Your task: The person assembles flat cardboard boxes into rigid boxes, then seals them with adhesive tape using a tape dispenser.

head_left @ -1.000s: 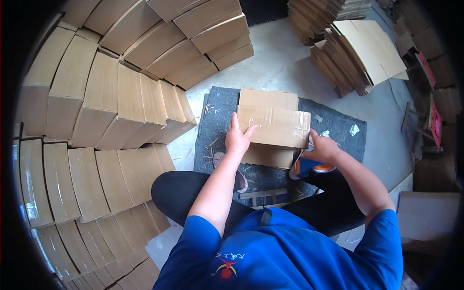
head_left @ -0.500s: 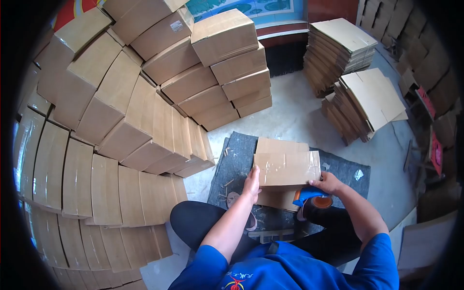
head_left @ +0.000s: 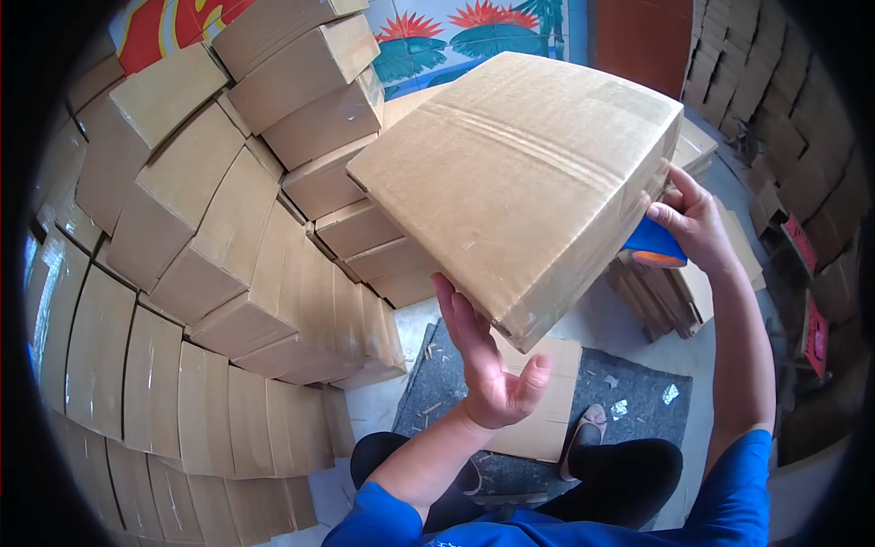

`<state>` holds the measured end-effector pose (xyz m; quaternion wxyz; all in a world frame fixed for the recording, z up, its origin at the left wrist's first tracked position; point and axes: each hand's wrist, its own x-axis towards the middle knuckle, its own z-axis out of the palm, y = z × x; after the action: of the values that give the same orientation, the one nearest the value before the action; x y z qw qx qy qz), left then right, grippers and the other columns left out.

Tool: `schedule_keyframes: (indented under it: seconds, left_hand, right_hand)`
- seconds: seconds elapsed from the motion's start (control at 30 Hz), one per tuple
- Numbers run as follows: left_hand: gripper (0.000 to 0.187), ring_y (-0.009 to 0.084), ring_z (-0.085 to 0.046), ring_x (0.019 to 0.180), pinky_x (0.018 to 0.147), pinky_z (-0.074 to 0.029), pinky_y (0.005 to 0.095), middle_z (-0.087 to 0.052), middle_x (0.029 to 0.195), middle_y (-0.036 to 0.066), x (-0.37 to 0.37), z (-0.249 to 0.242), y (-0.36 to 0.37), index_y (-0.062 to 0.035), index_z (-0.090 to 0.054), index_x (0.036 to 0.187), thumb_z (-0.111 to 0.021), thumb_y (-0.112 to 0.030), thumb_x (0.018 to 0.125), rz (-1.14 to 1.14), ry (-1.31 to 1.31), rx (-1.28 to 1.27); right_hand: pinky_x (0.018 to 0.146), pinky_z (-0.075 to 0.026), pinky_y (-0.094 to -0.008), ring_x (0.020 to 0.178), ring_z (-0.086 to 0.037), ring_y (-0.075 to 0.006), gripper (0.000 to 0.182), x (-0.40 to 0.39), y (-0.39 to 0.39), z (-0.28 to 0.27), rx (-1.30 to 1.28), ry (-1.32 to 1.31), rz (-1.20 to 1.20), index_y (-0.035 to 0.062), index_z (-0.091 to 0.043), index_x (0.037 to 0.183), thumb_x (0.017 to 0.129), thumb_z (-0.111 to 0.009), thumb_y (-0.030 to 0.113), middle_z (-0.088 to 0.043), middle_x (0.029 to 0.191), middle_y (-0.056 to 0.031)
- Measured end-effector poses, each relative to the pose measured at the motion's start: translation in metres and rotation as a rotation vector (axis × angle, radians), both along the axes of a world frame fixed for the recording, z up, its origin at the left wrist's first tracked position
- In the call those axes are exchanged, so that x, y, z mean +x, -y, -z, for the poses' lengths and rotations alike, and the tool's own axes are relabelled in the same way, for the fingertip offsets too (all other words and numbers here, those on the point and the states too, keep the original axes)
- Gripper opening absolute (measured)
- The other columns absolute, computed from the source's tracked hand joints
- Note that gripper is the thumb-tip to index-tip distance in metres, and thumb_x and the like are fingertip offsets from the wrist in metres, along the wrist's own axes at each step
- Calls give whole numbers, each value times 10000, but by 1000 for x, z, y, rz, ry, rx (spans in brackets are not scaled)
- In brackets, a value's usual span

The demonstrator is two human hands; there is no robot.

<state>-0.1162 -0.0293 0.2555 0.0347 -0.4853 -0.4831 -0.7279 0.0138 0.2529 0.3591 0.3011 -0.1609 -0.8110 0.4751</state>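
A closed cardboard box (head_left: 510, 173) is held up at a tilt, well above the mat. My left hand (head_left: 492, 369) supports its lower near edge; the fingers go up under the box and the thumb stands apart. At the right side of the box, my right hand (head_left: 697, 223) is closed, its fingertips against the cardboard. A blue and orange tape dispenser (head_left: 654, 244) is in this hand, partly hidden behind the box. Below lies a flat piece of cardboard (head_left: 538, 410) on the dark mat (head_left: 629, 365), between my feet.
Stacked cardboard boxes (head_left: 200, 246) rise like a wall on the left and behind the held box. Piles of flattened cartons (head_left: 652, 296) stand at the right. Red-pink items (head_left: 814, 333) are at the far right. Scraps lie on the mat.
The box has risen from low over the mat to high in front of me, tilted, with its top face showing. Both hands and the tape dispenser have moved up with it.
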Motion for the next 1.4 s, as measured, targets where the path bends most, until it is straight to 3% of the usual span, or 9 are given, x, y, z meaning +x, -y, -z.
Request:
schedule_keyframes:
  seconds: [0.13, 0.27, 0.33, 0.5, 0.67, 0.83, 1.0, 1.23, 1.4]
  left_hand:
    - [939, 471, -22, 1522, 1203, -149, 532, 10, 1631, 301, -65, -22, -55, -37, -129, 1591, -709, -181, 866, -334, -434, -113]
    - [910, 499, -156, 1489, 1203, -227, 546, -111, 1627, 280, -130, -27, -101, -94, -267, 1559, -765, -152, 799, -406, -505, -433]
    - [870, 435, -156, 1508, 1215, -209, 506, -130, 1640, 238, -151, -29, -105, -66, -300, 1546, -762, -178, 817, -444, -536, -601]
    - [826, 412, -172, 1507, 1223, -200, 497, -173, 1634, 226, -188, -34, -116, -57, -326, 1533, -741, -222, 838, -445, -572, -730]
    - [504, 344, -473, 1313, 1109, -360, 471, -499, 1416, 151, -209, -49, -117, -79, -615, 1274, -732, -122, 786, -575, -574, -374]
    - [677, 374, -301, 1440, 1194, -263, 480, -269, 1553, 232, -258, -73, -112, -27, -340, 1493, -663, -62, 899, -680, -166, -135]
    - [652, 285, -374, 1397, 1181, -280, 417, -375, 1505, 203, -319, -75, -109, 7, -297, 1517, -609, -189, 980, -340, 490, -59]
    - [490, 174, -555, 1142, 1030, -430, 322, -545, 1296, 114, -318, -60, -100, 38, -456, 1397, -625, -95, 957, -349, 335, -184]
    - [746, 266, -355, 1441, 1172, -326, 402, -289, 1561, 184, -320, -43, -111, 6, -200, 1565, -625, -112, 962, -279, 307, -128]
  right_hand:
    - [703, -566, -298, 828, -687, -152, 691, -125, -47, -30, 111, -13, 219, 47, -456, 1483, 908, -764, 274, -720, 903, -143]
    - [878, -544, -436, 987, -691, -351, 367, -206, -48, -24, 542, 153, 425, 162, -719, 1195, 883, -690, 353, -732, 1072, -143]
    - [884, -545, -426, 976, -698, -336, 286, -216, -35, -24, 536, 246, 448, 156, -757, 1084, 901, -597, 306, -736, 1011, -140]
    - [893, -550, -397, 956, -711, -307, 356, -200, -29, -12, 534, 227, 412, 125, -721, 1167, 866, -637, 295, -745, 1030, -121]
    - [863, -574, -382, 896, -741, -273, 686, -175, -3, -29, 463, 478, 286, 18, -631, 1289, 832, -683, 527, -747, 907, -158]
    - [763, -580, -421, 857, -733, -310, 859, -210, 21, -27, 695, 743, 224, 19, -460, 1419, 883, -603, 675, -735, 904, -177]
    - [747, -573, -440, 846, -727, -329, 754, -233, 14, -16, 659, 661, 247, 98, -471, 1422, 897, -612, 621, -735, 894, -166]
    - [762, -567, -437, 856, -722, -306, 451, -241, -8, -12, 574, 542, 266, 215, -574, 1316, 956, -574, 487, -737, 891, -119]
    - [810, -548, -436, 929, -708, -312, 346, -296, -17, -21, 531, 545, 391, 154, -635, 1161, 951, -585, 425, -738, 961, -106]
